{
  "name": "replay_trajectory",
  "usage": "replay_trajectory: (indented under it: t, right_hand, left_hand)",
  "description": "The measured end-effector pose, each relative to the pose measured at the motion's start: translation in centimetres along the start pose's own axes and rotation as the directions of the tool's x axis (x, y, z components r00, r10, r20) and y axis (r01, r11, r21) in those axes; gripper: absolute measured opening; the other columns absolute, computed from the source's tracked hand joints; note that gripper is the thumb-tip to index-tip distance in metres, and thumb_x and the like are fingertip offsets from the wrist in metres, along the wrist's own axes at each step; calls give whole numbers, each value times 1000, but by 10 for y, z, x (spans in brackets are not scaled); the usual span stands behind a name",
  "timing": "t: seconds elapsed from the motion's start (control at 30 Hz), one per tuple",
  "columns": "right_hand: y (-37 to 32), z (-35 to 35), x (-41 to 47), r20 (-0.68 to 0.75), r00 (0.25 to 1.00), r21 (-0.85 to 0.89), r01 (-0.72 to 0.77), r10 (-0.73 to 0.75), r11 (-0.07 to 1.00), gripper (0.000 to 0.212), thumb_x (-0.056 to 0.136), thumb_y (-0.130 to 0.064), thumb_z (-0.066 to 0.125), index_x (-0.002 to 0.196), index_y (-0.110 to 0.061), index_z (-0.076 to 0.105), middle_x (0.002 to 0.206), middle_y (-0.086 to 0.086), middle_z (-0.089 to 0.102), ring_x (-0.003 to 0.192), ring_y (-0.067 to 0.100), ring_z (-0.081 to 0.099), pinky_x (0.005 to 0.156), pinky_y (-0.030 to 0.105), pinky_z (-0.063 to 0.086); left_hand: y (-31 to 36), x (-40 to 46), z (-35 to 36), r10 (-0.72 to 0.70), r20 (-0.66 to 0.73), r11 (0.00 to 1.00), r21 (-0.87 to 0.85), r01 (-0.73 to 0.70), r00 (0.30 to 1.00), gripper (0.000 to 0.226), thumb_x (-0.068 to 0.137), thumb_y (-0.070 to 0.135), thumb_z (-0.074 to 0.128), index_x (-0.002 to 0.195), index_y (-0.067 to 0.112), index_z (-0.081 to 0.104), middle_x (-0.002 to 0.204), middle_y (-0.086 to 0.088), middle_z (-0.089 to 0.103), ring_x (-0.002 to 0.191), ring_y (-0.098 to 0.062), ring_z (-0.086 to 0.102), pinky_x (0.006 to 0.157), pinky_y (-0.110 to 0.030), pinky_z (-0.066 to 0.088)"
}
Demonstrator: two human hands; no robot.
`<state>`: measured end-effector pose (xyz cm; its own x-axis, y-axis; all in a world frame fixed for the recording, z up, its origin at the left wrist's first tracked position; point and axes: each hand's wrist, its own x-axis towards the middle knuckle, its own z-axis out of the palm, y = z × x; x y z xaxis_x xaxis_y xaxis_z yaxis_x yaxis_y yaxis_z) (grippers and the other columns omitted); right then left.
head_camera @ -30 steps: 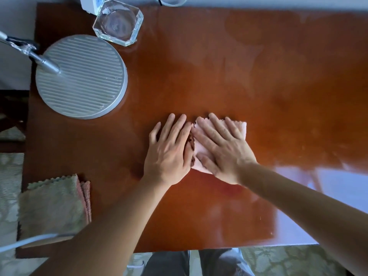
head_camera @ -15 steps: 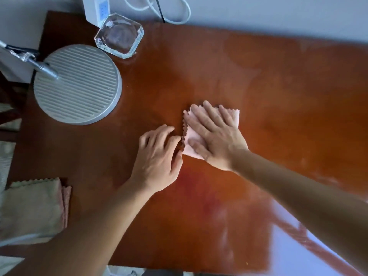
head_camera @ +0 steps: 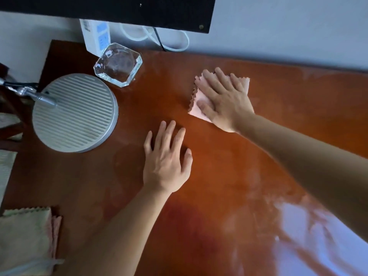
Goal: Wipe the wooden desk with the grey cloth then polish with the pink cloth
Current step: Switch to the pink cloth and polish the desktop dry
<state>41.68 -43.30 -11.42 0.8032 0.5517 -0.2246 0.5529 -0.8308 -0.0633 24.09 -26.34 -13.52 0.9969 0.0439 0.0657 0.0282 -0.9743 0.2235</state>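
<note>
The glossy reddish wooden desk point(head_camera: 229, 176) fills the view. My right hand point(head_camera: 225, 98) lies flat with straight fingers on a folded pink cloth point(head_camera: 196, 104) with zigzag edges, pressing it onto the desk near the far edge. My left hand point(head_camera: 166, 156) rests flat on the bare wood, fingers spread, nearer to me and left of the cloth, apart from it. A folded greyish-green cloth point(head_camera: 23, 236) lies at the desk's near left corner on top of another pinkish cloth.
A round ribbed lamp base point(head_camera: 79, 116) with a metal arm stands at the left. A square glass ashtray point(head_camera: 118, 63) sits behind it. A white power strip point(head_camera: 95, 36), cables and a dark screen edge point(head_camera: 119, 10) line the wall.
My right hand has slid the pink cloth away from me toward the desk's far edge. My left hand has come off the cloth and now lies flat on the wood.
</note>
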Motion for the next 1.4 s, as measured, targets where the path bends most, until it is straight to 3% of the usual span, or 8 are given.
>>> replay_trajectory:
  t: [0.2,0.33,0.6,0.73,0.87,1.0,1.2,1.4]
  right_hand:
    - [-45,18,-55,34,985,8,166,-167,986,69,102,-60,12,164,-29,8,171,0,9,158,29,0,126,55,0]
    - [-29,8,-36,78,970,-5,232,-231,973,71,99,-62,7,164,-33,5,172,-3,3,158,26,-4,126,51,-3]
    - [13,-18,43,7,993,-38,117,-117,992,69,100,-59,10,164,-33,6,172,-3,6,158,26,-1,127,49,1]
    - [-8,-9,18,-7,998,-9,58,-58,998,70,100,-60,6,164,-31,3,172,-3,3,158,27,-3,126,50,-2]
    - [-34,6,-40,41,991,-1,128,-128,992,70,101,-60,3,164,-30,0,172,-1,1,158,28,-5,126,52,-2]
    - [-10,8,-43,68,977,-29,204,-202,979,67,103,-61,5,163,-34,-3,171,-2,-2,158,26,-6,127,51,-2]
    - [45,-13,25,-16,999,3,-35,35,999,65,105,-56,12,164,-31,6,172,-2,4,158,27,0,126,50,2]
    - [6,3,-31,-13,999,21,39,-39,999,69,103,-58,10,164,-27,3,172,2,6,158,31,1,126,55,3]
  left_hand:
    - [1,-1,1,7,-47,1000,-17,-8,999,54,95,40,46,141,12,53,157,-13,45,150,-31,34,120,-58,24]
    - [2,-1,1,5,-73,1000,-26,-7,997,53,96,40,47,140,11,55,155,-13,46,149,-31,36,121,-57,24]
    - [1,0,3,-6,-55,1000,-28,4,998,54,98,42,43,144,15,53,158,-11,43,151,-30,33,123,-55,18]
    - [3,0,1,-16,-44,1000,-26,14,999,54,97,42,45,143,15,53,158,-12,43,151,-30,33,123,-55,19]
    - [2,-1,0,-7,-51,1000,-24,6,999,54,96,41,46,143,14,54,156,-13,45,150,-32,35,122,-57,22]
    - [2,0,-1,-9,-32,1000,-8,9,999,55,97,43,44,144,14,54,158,-12,44,151,-31,33,122,-57,21]
    - [2,-1,1,-15,-37,1000,-12,15,999,56,97,43,44,145,16,52,159,-11,42,151,-30,32,123,-55,18]
    - [2,0,1,-12,-49,1000,-26,11,999,55,98,42,45,144,14,53,159,-12,43,151,-31,32,123,-55,17]
